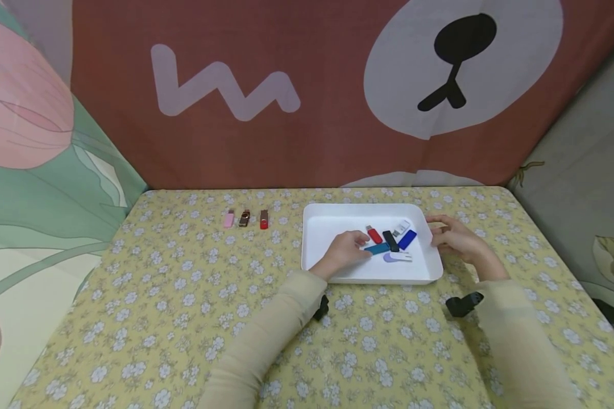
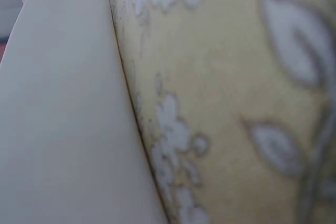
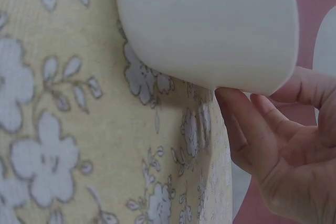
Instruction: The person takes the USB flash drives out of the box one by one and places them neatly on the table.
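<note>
Inside a white tray (image 1: 314, 218), my left hand (image 1: 345, 251) reaches in with loosely bent fingers. Its thumb and forefinger tips stand apart at the left end of a teal USB stick (image 1: 377, 249). Around that stick lie a red USB stick (image 1: 373, 234), a black one (image 1: 390, 241), a blue one (image 1: 407, 239), a white one (image 1: 401, 228) and a white-and-lilac one (image 1: 398, 257). My right hand (image 1: 455, 238) holds the tray's right end; in the right wrist view its fingertips touch the outer wall near the corner. The left wrist view shows the tray's side wall (image 2: 63, 108), with the fingertips hidden.
Left of the tray, a pink USB stick (image 1: 229, 219), a brown one (image 1: 244, 218) and a red-and-brown one (image 1: 264, 219) lie in a row on the flowered tablecloth (image 1: 184, 284). A red-brown printed curtain (image 1: 286, 153) hangs behind the table.
</note>
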`<state>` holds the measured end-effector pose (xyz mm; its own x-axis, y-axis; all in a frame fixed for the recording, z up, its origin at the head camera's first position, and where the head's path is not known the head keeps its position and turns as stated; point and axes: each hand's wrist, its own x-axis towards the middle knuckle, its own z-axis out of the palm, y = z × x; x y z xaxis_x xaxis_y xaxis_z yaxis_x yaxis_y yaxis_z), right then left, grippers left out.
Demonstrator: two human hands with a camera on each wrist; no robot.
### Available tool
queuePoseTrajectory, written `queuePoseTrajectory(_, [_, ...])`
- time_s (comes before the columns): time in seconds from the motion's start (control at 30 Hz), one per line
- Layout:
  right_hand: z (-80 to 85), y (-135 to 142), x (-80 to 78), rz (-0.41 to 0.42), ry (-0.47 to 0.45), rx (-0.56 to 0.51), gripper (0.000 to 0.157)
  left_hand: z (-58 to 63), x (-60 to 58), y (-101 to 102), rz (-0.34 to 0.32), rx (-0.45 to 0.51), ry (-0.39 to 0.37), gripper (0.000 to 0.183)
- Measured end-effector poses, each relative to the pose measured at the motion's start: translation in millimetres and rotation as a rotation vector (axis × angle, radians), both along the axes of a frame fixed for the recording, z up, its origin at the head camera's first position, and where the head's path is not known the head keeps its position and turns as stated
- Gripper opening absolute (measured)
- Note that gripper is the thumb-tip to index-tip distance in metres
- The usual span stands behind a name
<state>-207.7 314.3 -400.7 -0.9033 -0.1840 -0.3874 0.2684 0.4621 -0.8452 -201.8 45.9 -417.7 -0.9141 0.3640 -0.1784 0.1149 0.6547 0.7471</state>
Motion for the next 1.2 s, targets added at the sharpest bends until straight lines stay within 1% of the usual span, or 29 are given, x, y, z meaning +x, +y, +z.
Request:
queuePoseTrajectory(0.07, [-0.1, -0.6, -0.2, -0.002, -0.009, -0.004, 0.078, -0.4, -0.2, -0.2, -0.004, 0.002, -0.002, 0.035])
queuePoseTrajectory(0.2, [0.1, -0.7, 0.1, 0.004, -0.014, 0.005, 0.071, -0.9, -0.5, -0.3, -0.007, -0.001, -0.001, 0.034])
queuePoseTrajectory(0.3, [-0.2, -0.7, 0.9, -0.002, -0.002, 0.022, 0.067, -1.1, -0.4, 0.2, -0.01, -0.01, 0.008, 0.031])
queuePoseTrajectory(0.4, [-1.5, -2.9, 0.2, -0.04, 0.033, 0.033, 0.066, -1.1, -0.4, 0.8, -0.013, -0.018, 0.021, 0.029])
queuePoseTrajectory(0.53, [-3.5, -6.8, -1.6, -0.081, 0.104, 0.08, 0.063, -1.7, -0.8, 1.3, -0.014, -0.017, 0.028, 0.028])
queuePoseTrajectory(0.63, [-3.4, -8.7, -1.6, -0.088, 0.136, 0.113, 0.062, -2.1, -1.0, 1.4, -0.013, -0.015, 0.029, 0.028])
queuePoseTrajectory(0.9, [-3.9, -12.8, -2.1, -0.126, 0.143, 0.121, 0.06, -4.0, -1.3, 3.2, -0.006, -0.045, 0.045, 0.025])
queuePoseTrajectory(0.97, [-4.9, -13.1, -2.5, -0.136, 0.142, 0.118, 0.059, -3.9, -1.3, 3.7, -0.004, -0.051, 0.042, 0.025])
queuePoseTrajectory(1.0, [-5.1, -13.7, -2.7, -0.159, 0.138, 0.119, 0.059, -3.5, -1.1, 3.8, -0.002, -0.053, 0.04, 0.025])
queuePoseTrajectory(1.2, [-7.6, -13.3, -4.5, -0.174, 0.128, 0.097, 0.06, -2.2, -0.5, 4.4, -0.013, -0.083, 0.028, 0.025])
